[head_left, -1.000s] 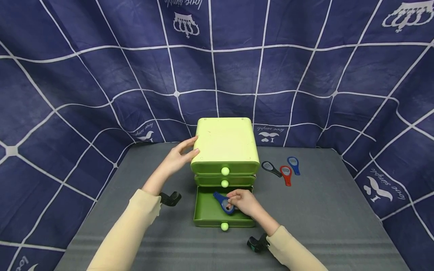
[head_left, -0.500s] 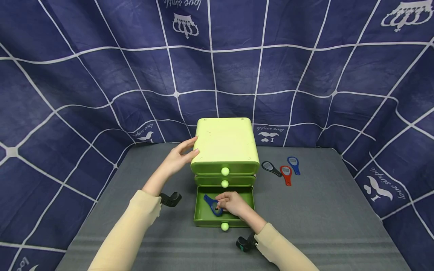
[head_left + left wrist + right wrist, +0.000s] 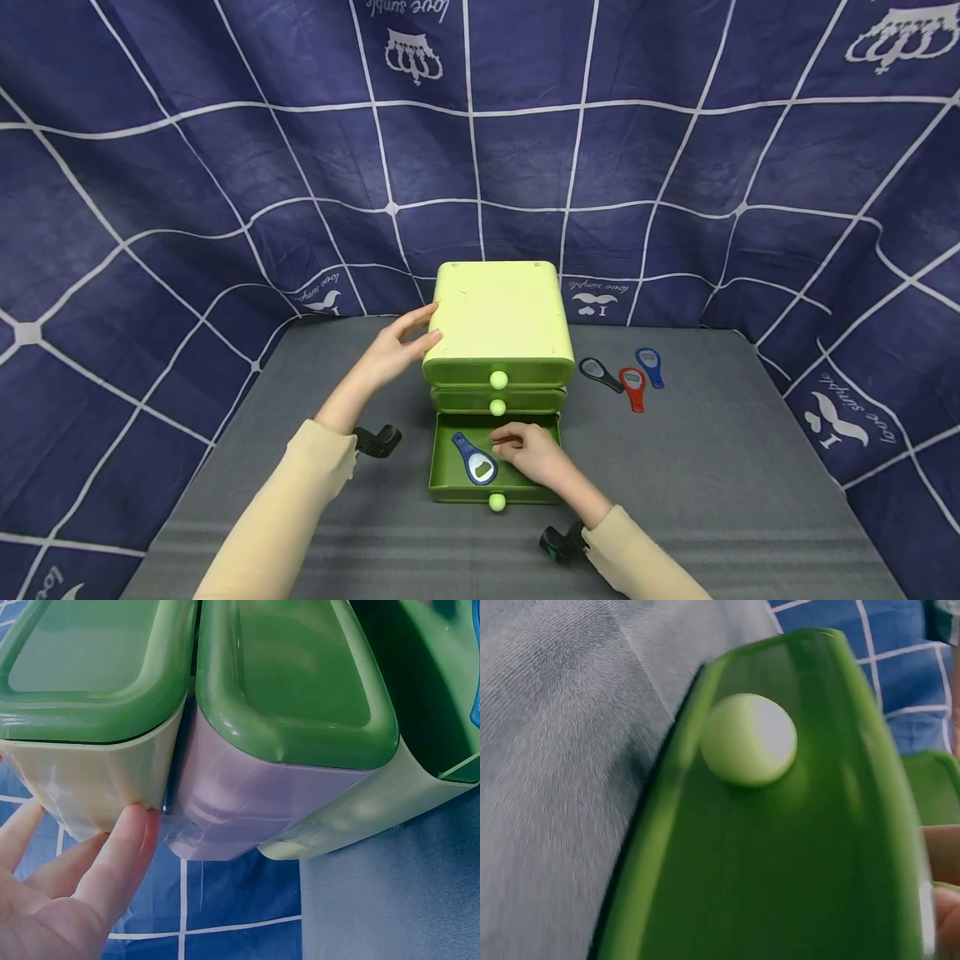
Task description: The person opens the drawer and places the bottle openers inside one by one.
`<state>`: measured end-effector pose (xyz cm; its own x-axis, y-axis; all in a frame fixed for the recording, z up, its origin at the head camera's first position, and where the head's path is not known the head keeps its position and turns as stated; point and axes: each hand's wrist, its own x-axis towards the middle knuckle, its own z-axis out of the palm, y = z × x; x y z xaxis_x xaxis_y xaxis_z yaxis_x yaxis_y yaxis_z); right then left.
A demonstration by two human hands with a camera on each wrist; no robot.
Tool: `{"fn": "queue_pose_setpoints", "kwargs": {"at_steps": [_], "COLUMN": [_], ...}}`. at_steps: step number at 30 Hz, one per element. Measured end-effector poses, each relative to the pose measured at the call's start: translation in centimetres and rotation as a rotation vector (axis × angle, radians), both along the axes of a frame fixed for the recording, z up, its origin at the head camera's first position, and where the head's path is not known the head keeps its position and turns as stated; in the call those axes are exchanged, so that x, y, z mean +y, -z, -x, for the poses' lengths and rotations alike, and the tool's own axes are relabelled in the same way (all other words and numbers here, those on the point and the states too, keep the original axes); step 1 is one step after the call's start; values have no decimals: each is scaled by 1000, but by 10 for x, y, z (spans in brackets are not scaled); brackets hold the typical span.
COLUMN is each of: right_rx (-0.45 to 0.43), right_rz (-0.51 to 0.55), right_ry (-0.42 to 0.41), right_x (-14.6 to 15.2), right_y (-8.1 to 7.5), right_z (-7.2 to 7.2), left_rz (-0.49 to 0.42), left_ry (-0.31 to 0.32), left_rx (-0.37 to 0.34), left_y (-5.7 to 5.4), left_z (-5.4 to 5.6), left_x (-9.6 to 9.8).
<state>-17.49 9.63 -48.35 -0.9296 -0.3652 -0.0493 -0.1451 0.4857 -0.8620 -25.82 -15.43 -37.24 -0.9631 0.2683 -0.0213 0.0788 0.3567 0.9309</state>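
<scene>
Had right grip [image 3: 532, 456] loose and a bit curled, just right of the blue tag [image 3: 474, 460] in the pulled-out bottom drawer [image 3: 447, 492]. Laid left grip [image 3: 386, 356] wide against the left side of the green box [image 3: 501, 310]. Saw a black tag [image 3: 612, 383], red tag [image 3: 636, 400] and second blue tag [image 3: 655, 376] on the gray counter [image 3: 712, 467], right of the box.

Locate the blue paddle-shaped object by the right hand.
In the head view, the blue paddle-shaped object lies in the left half of the open bottom drawer, beside the right hand.
</scene>
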Motion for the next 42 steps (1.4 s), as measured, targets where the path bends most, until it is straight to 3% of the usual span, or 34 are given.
{"fn": "queue_pose_setpoints", "kwargs": {"at_steps": [9,16,21,28,34,42], "right_rx": [107,295,371,275,223,144], "right_rz": [110,124,65,-104,-180,-199], "right_ry": [145,263,437,673,738,785], "right_x": [49,84,102,134,154,168], "right_y": [-9,4,14,14,14,21], "right_z": [-3,-2,3,22,40,50], "left_rz": [-5,0,1,6,3,6], "left_ry": [0,-3,-2,3,2,-1], "left_rx": [-1,-5,-2,-4,-1,4], "left_y": [-1,0,-1,-1,0,2], "left_z": [0,-1,-1,-1,0,0], "left_x": [0,-1,-1,0,0,-1]}}
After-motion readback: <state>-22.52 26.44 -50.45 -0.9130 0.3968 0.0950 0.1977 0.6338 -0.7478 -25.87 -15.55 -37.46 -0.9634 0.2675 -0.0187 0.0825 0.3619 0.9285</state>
